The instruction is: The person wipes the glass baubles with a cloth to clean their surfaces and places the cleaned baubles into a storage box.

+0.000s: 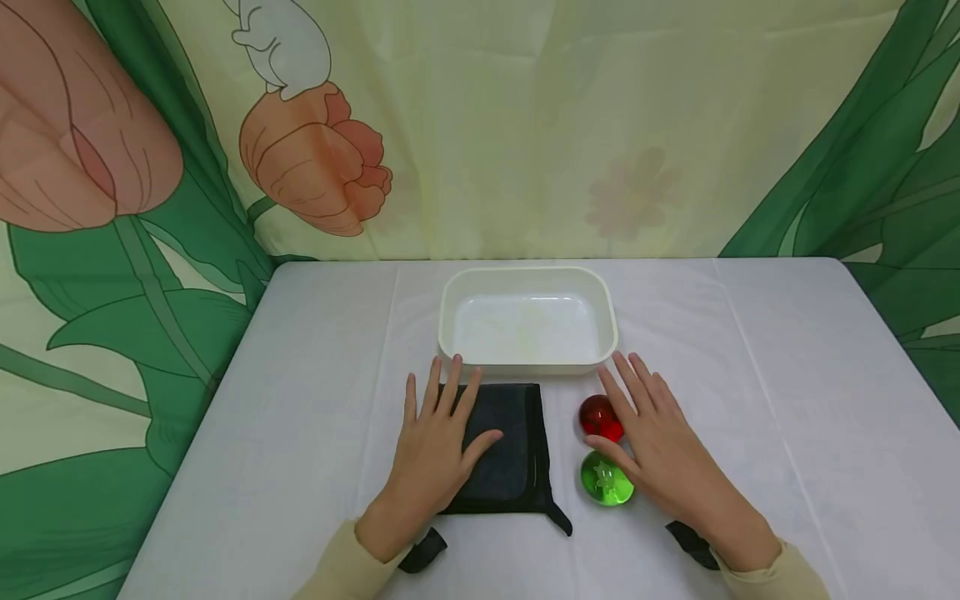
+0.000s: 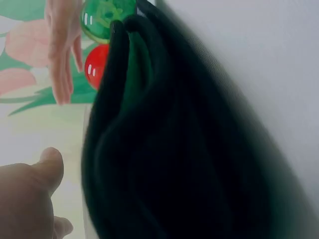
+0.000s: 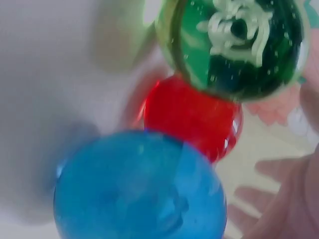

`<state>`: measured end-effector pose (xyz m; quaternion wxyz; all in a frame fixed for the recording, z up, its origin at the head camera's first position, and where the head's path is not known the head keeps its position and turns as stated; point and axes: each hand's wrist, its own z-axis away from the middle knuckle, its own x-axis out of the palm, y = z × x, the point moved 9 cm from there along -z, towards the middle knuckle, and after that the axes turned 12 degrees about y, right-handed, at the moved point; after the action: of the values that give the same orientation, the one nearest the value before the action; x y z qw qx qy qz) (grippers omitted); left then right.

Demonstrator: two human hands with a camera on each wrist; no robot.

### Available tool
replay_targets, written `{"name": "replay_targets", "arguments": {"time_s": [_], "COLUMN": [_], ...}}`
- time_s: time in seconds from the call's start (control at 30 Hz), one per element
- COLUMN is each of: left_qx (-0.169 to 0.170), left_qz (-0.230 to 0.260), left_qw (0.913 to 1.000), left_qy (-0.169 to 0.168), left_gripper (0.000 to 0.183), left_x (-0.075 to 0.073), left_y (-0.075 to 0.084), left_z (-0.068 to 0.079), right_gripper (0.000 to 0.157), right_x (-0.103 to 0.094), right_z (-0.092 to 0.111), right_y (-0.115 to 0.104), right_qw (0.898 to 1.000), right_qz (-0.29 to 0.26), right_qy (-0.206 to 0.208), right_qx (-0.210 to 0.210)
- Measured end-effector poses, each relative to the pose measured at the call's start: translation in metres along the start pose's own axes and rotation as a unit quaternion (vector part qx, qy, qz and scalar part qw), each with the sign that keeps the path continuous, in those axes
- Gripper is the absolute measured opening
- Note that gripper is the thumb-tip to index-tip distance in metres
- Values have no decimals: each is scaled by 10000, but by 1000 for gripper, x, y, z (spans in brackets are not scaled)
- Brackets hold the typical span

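Left hand (image 1: pixel 431 460), right hand (image 1: pixel 666 450) were spread, empty; clear red ball (image 1: pixel 598 418) sat right of black rectangular fabric pouch (image 1: pixel 510 467), prob for reach.

Rm type unclear; tbl (image 1: pixel 300 400) w/ floral curtain (image 1: pixel 525 125) bhd.

Left arm: pale yellow-beige fabric sleeve (image 1: pixel 347 562), plain, soft-looking, long, cuff ending at the wrist. Right arm: matching pale yellow-beige fabric sleeve (image 1: pixel 783 575), same shade, cuff edge a bit creased. Both run out of the head view at the bottom. Small black blocky piece (image 1: pixel 423 551) at the left wrist, by the cuff, partly hidden under the wrist. Black wedge-shaped piece (image 1: pixel 693 546) at the right wrist, also partly covered; fixings can't be made out on either. Bare left hand (image 1: pixel 437 454) and bare right hand (image 1: pixel 660 446): slim fingers, narrowing to rounded tips
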<state>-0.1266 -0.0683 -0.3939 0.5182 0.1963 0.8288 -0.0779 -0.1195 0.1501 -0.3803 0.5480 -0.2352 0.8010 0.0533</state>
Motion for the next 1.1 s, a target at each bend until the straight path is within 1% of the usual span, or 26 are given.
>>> {"name": "replay_targets", "arguments": {"time_s": [0.1,0.3,0.53,0.63,0.73,0.83,0.87,0.97,1.07,1.1], "left_qx": [-42,-169,-268,-315,-378,-468,-495,-661,-890,-974], "left_qz": [-13,-56,108,162,257,430,507,769,1003,1054], "left_qw": [10000,9998,9995,9993,9989,9979,9974,9947,9905,9890], "left_qy": [-15,-100,-124,-108,-91,-94,-91,-184,-319,-370], "left_gripper": [74,74,73,73,72,72,71,70,69,70], "left_x": [-1,0,-1,-1,-1,-2,-3,-3,0,1], "left_y": [-6,-18,-27,-30,-32,-33,-33,-35,-39,-40], "left_z": [2,6,11,13,13,13,13,14,17,18], "right_gripper": [83,81,80,77,74,74,74,71,68,67], "right_x": [-4,-7,-11,-14,-21,-27,-27,-23,-21,-21], "right_z": [0,2,7,9,10,11,12,15,17,18], "right_y": [-3,-4,-8,-14,-22,-27,-28,-29,-31,-32], "right_qw": [9997,9981,9949,9912,9831,9761,9755,9767,9750,9733], "right_qz": [-189,-479,-708,-908,-1289,-1555,-1595,-1648,-1708,-1752], "right_qy": [-59,-320,-264,-168,107,316,277,-50,-150,-106], "right_qx": [-131,-218,-670,-953,-1295,-1484,-1489,-1372,-1413,-1479]}}
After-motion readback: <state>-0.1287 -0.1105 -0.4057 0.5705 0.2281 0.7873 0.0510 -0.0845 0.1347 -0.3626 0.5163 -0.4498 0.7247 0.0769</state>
